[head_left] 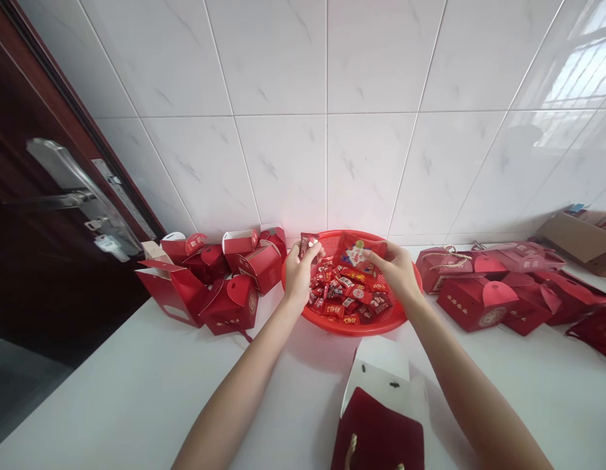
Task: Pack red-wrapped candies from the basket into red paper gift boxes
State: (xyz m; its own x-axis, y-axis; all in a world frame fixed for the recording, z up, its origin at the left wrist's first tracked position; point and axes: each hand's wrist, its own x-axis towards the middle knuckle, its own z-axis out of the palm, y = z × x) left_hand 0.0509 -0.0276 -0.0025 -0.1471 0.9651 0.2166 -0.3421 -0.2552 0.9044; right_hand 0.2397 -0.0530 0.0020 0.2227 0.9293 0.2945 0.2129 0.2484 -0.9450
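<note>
A red plastic basket (354,329) holds many small wrapped candies (349,290), mostly in red wrappers. Over its left side, my left hand (301,267) is closed on a small dark red candy packet (309,242). My right hand (396,264) pinches a larger flat red candy packet (357,253) with a white and blue print, held above the basket's right half. In front of the basket stands an open dark red gift box (381,431) with a white inside and a rope handle, its lid flap raised toward the basket.
Several red gift boxes (231,303) stand in a group on the left. More red boxes (479,303) sit on the right, with a brown cardboard box (576,241) behind them. A tiled wall (283,170) backs the white table (151,385). At the left is a dark door with a metal handle (77,189).
</note>
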